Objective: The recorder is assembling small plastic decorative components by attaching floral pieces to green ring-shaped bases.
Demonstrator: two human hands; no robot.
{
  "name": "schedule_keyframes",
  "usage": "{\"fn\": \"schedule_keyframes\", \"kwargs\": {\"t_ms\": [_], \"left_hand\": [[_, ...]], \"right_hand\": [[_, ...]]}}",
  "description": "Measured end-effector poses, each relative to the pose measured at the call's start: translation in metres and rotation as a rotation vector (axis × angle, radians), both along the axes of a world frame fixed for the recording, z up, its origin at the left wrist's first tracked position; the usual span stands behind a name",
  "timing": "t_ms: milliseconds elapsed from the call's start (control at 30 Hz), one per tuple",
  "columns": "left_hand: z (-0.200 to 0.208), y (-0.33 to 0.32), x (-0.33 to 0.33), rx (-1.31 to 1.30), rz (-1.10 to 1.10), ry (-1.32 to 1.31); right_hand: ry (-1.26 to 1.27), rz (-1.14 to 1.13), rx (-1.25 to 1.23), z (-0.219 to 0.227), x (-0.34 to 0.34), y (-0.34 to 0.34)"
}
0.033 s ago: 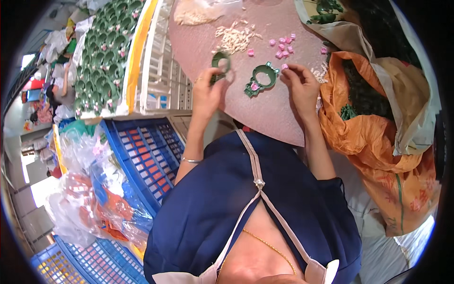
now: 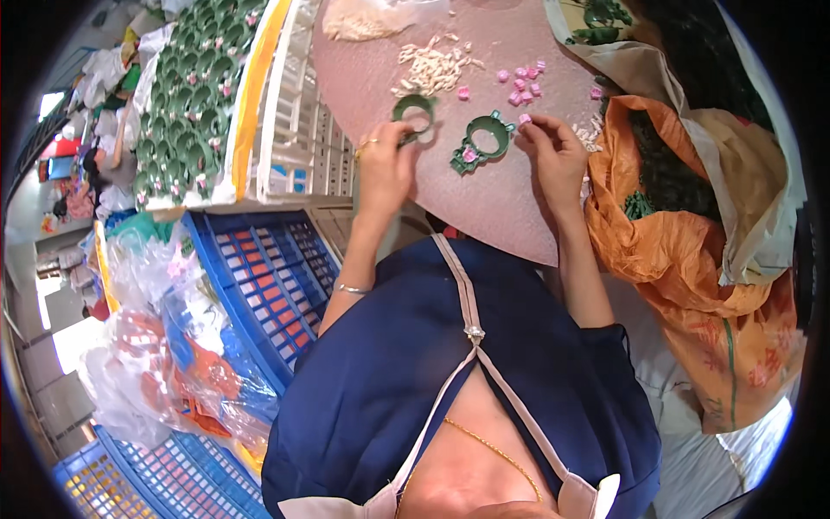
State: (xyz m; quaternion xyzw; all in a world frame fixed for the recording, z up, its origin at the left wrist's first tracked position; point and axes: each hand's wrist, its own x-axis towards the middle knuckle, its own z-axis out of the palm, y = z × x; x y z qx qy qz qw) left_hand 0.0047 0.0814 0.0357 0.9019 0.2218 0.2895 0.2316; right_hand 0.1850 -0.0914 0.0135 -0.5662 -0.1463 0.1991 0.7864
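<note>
- On the round pinkish table top [image 2: 484,199] ahead of me, my left hand [image 2: 385,164] is closed on a green plastic ring-shaped frame [image 2: 412,108], fingers pinched together on its lower rim; the frame stands just beyond the fingertips.
- My right hand [image 2: 558,156] has thumb and forefinger pressed together on a small pink plastic flower piece [image 2: 525,119], held just above the table.
- Between my two hands, nearer the right one and just to its left, I see a second green plastic frame with small ears [image 2: 484,143] lying flat on the table, apart from both hands; a pink piece sits at its lower left corner.
- Just beyond my right hand lies a loose scatter of small pink plastic pieces [image 2: 523,85].
- Beyond my left hand, past the held ring, sits a heap of small cream-white plastic bits [image 2: 432,67].
- Right of my right hand, an orange plastic bag [image 2: 683,251] gapes with dark green parts inside.
- Left of my left hand stands a white plastic crate [image 2: 294,130], and farther left a tray of finished green frames [image 2: 186,104].
- Below my left forearm I see a blue plastic crate [image 2: 268,277].
</note>
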Motion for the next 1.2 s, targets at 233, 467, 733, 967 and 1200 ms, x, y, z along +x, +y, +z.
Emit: {"fn": "schedule_keyframes", "kwargs": {"t_ms": [233,467,733,967,1200], "left_hand": [[-0.014,-0.027,-0.006,-0.036,0.134,-0.102],[-0.003,-0.05,-0.01,-0.379,0.218,-0.325],[-0.008,-0.045,-0.019,-0.063,0.101,-0.423],[-0.003,-0.045,-0.021,-0.102,-0.028,-0.381],[-0.002,-0.047,-0.02,-0.027,-0.096,-0.386]], "right_hand": [[-0.171,0.142,-0.14,0.058,-0.047,0.005],[-0.243,0.182,-0.165,0.062,-0.085,0.039],[-0.972,0.176,-0.364,0.061,-0.063,0.037],[-1.415,0.511,-0.514,0.093,-0.038,0.042],[-1.526,0.499,-0.543,0.099,-0.04,0.045]]}}
